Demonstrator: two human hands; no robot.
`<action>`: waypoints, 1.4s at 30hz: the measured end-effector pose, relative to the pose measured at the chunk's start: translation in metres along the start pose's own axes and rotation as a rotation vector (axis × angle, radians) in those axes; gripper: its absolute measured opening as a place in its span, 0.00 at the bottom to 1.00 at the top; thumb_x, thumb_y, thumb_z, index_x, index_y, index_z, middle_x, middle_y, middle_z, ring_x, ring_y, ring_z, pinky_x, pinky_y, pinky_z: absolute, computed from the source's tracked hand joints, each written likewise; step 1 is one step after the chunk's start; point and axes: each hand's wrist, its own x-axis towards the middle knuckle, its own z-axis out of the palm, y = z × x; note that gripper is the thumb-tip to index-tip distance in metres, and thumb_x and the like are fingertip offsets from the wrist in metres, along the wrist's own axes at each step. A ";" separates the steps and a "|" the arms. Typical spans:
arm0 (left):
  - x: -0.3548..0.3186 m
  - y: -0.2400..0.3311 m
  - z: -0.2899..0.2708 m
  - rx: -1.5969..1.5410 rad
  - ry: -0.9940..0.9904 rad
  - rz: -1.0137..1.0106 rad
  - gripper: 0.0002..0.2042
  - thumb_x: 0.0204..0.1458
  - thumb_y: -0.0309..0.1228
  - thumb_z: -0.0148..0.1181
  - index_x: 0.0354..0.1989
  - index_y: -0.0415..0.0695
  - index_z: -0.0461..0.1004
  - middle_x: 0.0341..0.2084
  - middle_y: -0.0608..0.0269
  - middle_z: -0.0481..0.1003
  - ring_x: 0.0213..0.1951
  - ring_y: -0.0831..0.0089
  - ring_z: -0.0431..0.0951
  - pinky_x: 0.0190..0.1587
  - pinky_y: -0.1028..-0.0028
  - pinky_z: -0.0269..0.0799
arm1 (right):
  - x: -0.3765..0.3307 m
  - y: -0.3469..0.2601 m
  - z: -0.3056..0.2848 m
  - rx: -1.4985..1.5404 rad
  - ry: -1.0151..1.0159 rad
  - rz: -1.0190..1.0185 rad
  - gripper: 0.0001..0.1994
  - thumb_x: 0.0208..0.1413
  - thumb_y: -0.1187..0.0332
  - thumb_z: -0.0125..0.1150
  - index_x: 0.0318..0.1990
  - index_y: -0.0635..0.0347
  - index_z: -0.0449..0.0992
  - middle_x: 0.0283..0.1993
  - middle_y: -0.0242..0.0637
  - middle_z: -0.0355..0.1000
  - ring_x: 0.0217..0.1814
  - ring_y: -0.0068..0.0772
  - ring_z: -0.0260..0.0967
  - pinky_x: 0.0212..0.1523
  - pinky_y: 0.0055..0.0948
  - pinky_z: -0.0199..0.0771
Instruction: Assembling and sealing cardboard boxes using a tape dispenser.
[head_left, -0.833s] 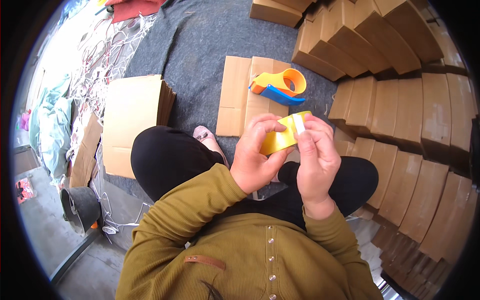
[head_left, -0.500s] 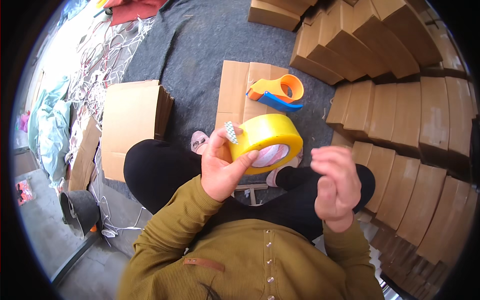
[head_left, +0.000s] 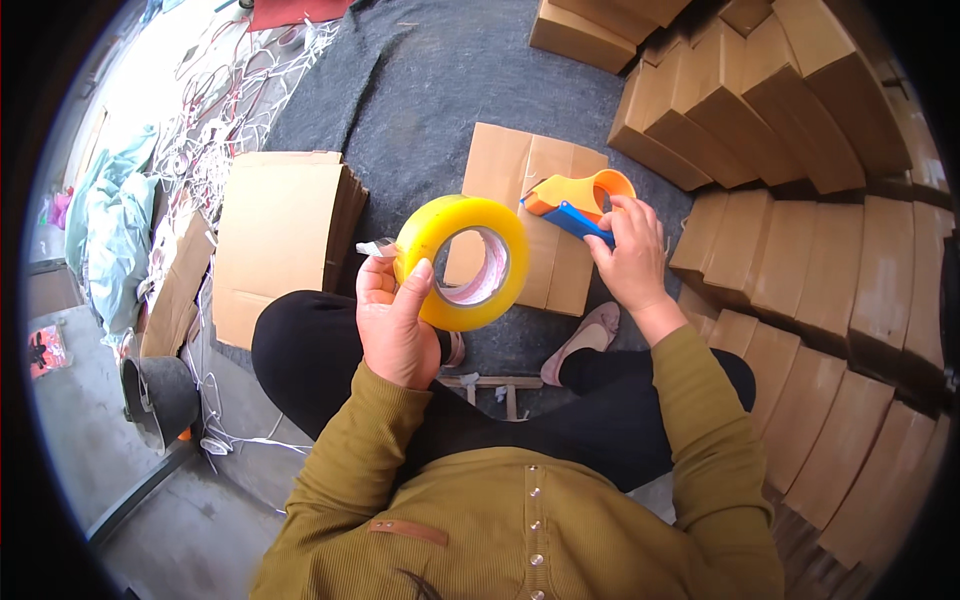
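A large roll of yellow packing tape (head_left: 415, 235) is held up in my left hand (head_left: 395, 325), thumb on its near side, the ring's opening turned toward me. A whitish loose tape end sticks out by my left fingertips. My right hand (head_left: 635, 260) has its fingers closed on the near end of an orange and blue tape dispenser (head_left: 560, 195), over the blue handle. The dispenser is above a flat cardboard piece (head_left: 500, 150) on the floor; whether it still touches the cardboard I cannot tell.
A stack of flattened cardboard (head_left: 275, 240) stands left of my knee. Rows of brown boxes (head_left: 740, 90) line the right side. Tangled white cords (head_left: 215, 145), a pale green plastic bag (head_left: 110, 230) and a dark bucket (head_left: 165, 410) are at the left. Dark grey matting (head_left: 450, 70) covers the floor ahead.
My right hand has reached forward and taken hold of the tape dispenser. My left hand has moved left with the tape roll and turned its opening toward me.
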 end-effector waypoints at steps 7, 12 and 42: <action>0.003 0.000 -0.002 -0.012 0.018 0.006 0.22 0.55 0.23 0.66 0.56 0.44 0.66 0.48 0.59 0.73 0.50 0.68 0.75 0.59 0.68 0.68 | 0.003 -0.003 0.002 -0.110 0.013 -0.053 0.11 0.45 0.68 0.72 0.34 0.57 0.76 0.59 0.40 0.68 0.63 0.48 0.63 0.61 0.45 0.62; 0.005 0.000 -0.001 -0.043 0.020 0.010 0.21 0.55 0.22 0.66 0.55 0.44 0.66 0.48 0.59 0.73 0.49 0.68 0.75 0.58 0.68 0.69 | 0.009 0.004 -0.054 0.410 0.077 0.220 0.08 0.58 0.65 0.65 0.36 0.60 0.78 0.52 0.42 0.73 0.58 0.42 0.67 0.56 0.38 0.67; 0.006 -0.015 0.044 -0.440 -0.802 -0.502 0.20 0.51 0.29 0.69 0.52 0.45 0.71 0.47 0.61 0.76 0.52 0.66 0.77 0.60 0.65 0.72 | -0.086 -0.038 -0.103 2.072 0.010 0.682 0.25 0.71 0.50 0.43 0.57 0.64 0.73 0.63 0.45 0.71 0.71 0.42 0.60 0.71 0.47 0.56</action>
